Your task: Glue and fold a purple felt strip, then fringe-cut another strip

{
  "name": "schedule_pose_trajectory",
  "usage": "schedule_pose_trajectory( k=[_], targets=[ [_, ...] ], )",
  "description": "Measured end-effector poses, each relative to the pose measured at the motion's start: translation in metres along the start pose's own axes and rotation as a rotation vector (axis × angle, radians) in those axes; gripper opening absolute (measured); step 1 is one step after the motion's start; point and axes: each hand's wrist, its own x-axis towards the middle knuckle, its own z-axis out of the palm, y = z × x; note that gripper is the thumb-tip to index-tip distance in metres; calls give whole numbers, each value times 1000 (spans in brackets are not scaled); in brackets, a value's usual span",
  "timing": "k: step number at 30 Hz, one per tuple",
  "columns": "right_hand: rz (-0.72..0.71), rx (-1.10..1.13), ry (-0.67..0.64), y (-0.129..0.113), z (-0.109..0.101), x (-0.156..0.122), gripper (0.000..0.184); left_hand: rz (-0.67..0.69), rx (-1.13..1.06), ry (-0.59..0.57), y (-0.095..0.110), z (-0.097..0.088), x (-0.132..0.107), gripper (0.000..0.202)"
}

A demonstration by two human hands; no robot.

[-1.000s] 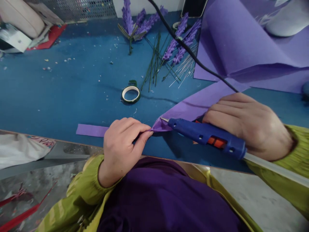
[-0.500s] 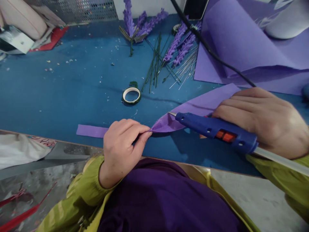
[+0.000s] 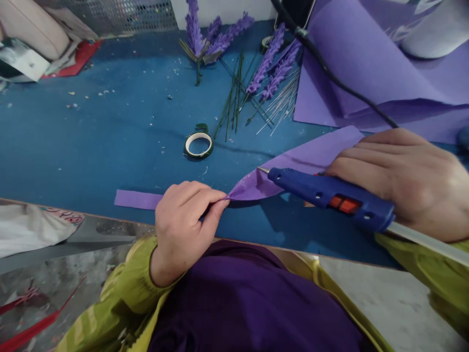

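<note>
My left hand point(image 3: 186, 222) is closed, pinching the pointed end of a purple paper strip point(image 3: 304, 159) near the front edge of the blue table point(image 3: 91, 142). My right hand point(image 3: 406, 178) grips a blue hot glue gun point(image 3: 330, 198) with an orange trigger. Its metal nozzle rests on the purple strip, a short way right of my left fingers. A clear glue stick juts from the gun's back. The gun's black cord point(image 3: 330, 73) runs up and away across the table.
A roll of green tape point(image 3: 198, 145) lies mid-table. Behind it lie green wire stems point(image 3: 230, 100), finished purple lavender sprigs point(image 3: 271, 68) and thin silver wires. Large purple sheets point(image 3: 366, 63) cover the back right. A second narrow purple strip point(image 3: 134, 199) lies left of my hand.
My right hand has drawn the glue gun to the right along the purple strip, away from my left fingers. My left hand has kept its pinch in place.
</note>
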Motion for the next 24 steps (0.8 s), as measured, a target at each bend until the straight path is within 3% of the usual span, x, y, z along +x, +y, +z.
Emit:
schedule_pose_trajectory(
  k=[9, 24],
  targets=[
    [-53, 43, -1, -4, 1, 3, 24, 7, 12, 11, 1, -1, 0, 4],
    [13, -18, 26, -2, 4, 4, 26, 18, 16, 7, 0, -1, 0, 3]
  ],
)
